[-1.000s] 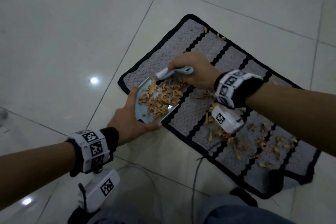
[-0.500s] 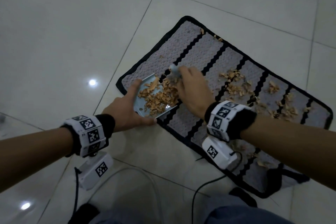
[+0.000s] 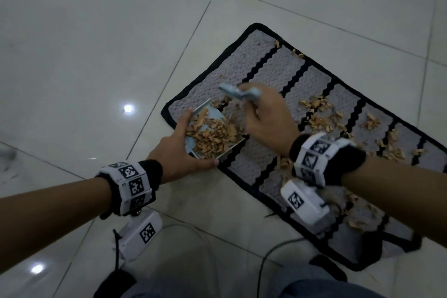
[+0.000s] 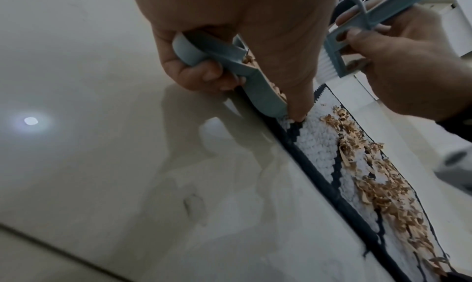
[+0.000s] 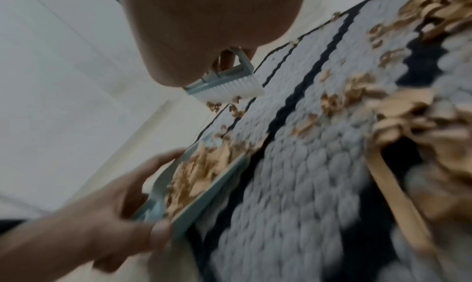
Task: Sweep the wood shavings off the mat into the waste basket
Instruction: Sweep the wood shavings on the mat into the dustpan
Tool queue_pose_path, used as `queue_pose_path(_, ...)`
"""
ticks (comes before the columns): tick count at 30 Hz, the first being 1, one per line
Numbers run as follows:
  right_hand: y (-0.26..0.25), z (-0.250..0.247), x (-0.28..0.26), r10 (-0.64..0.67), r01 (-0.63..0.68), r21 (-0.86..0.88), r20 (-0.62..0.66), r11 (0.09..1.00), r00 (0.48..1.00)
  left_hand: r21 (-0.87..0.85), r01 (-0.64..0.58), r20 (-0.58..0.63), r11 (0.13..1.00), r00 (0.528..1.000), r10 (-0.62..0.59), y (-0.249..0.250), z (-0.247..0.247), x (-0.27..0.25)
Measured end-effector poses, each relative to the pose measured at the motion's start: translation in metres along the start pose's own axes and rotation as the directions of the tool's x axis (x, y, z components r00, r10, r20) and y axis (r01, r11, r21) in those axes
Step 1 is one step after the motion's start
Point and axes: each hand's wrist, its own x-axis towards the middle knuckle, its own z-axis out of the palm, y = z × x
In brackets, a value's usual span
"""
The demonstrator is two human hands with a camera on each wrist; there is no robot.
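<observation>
A grey knitted mat (image 3: 271, 68) (image 4: 321, 145) (image 5: 293, 175) with black stripes lies on the tiled floor. Tan wood shavings (image 3: 319, 116) (image 4: 378, 189) (image 5: 344, 96) are scattered over it. My left hand (image 3: 176, 152) (image 4: 230, 50) (image 5: 107, 221) grips a small light-blue dustpan (image 3: 212, 113) (image 4: 237, 74) (image 5: 163, 177) at the mat's near-left edge; it is heaped with shavings. My right hand (image 3: 263, 118) (image 4: 398, 64) holds a small light-blue brush (image 3: 239, 93) (image 4: 357, 31) (image 5: 224, 84) with white bristles just above the pan's far end. The waste basket is not in view.
Glossy pale floor tiles (image 3: 96, 55) surround the mat. A cable (image 3: 263, 264) runs across the floor near my knees (image 3: 242, 285) at the bottom edge. More shavings lie along the mat's near right part (image 3: 355, 222).
The right hand swept the brush back toward the dustpan, then lifted it slightly over the pan's far end. The left hand kept the dustpan in place.
</observation>
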Motion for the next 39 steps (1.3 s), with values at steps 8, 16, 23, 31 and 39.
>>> queue_pose_path(8,0.031,0.000,0.074,-0.040,0.047,-0.026,0.232,0.999,0.972,-0.056,0.025,-0.018,0.998,0.999,-0.026,0.002,0.009,-0.014)
queue_pose_path(16,0.045,-0.016,0.044,-0.023,0.063,-0.067,0.483,0.996,0.876,-0.119,0.063,-0.045,0.991,0.997,-0.069,0.005,0.017,-0.019)
queue_pose_path(23,0.040,-0.028,0.032,-0.024,0.025,0.003,0.373,1.000,0.927,-0.093,0.048,-0.051,0.995,0.997,-0.053,0.007,0.016,-0.022)
queue_pose_path(31,0.020,0.003,0.065,-0.121,0.197,-0.077,0.560,0.977,0.819,-0.065,0.063,-0.048,0.996,0.997,-0.066,0.005,0.016,-0.031)
queue_pose_path(39,0.043,-0.026,0.030,-0.066,0.098,-0.030,0.541,0.995,0.839,0.006,0.052,0.006,0.999,0.999,-0.052,0.002,0.001,-0.023)
